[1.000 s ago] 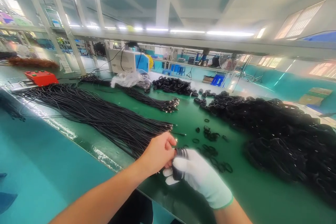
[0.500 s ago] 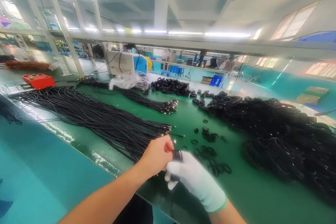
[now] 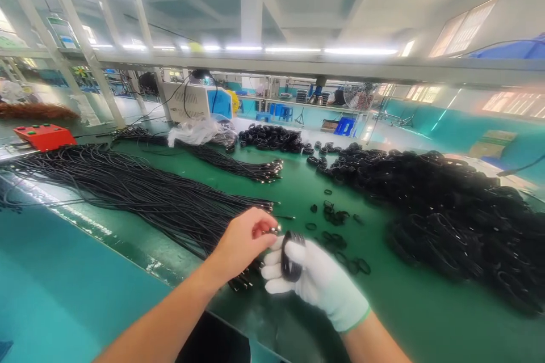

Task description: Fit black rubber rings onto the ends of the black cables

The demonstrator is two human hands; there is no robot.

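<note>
My right hand (image 3: 317,275), in a white glove, grips a black coil (image 3: 293,255) of several stacked loops between thumb and fingers. The coil stands on edge, facing left. Close to its left side is my bare left hand (image 3: 246,238), fingers loosely bent and thumb apart from them, with nothing visible in the gap. The thumb tip is beside the coil; whether it touches cannot be seen. A long bundle of black cables (image 3: 157,190) with metal ends lies under and behind my left hand. Small black rings (image 3: 334,215) are scattered beyond the glove.
A large heap of black coils (image 3: 451,221) covers the table's right side. A second cable bundle (image 3: 238,165) lies farther back, near clear plastic wrap (image 3: 193,131). At left sits a red control box (image 3: 46,136). A white and blue machine (image 3: 191,105) stands behind, under a shelf rail (image 3: 272,67).
My left hand has drawn off the coil to the left, its grip loosened. The glove has turned the coil so more of its loops show. The view has shifted slightly right.
</note>
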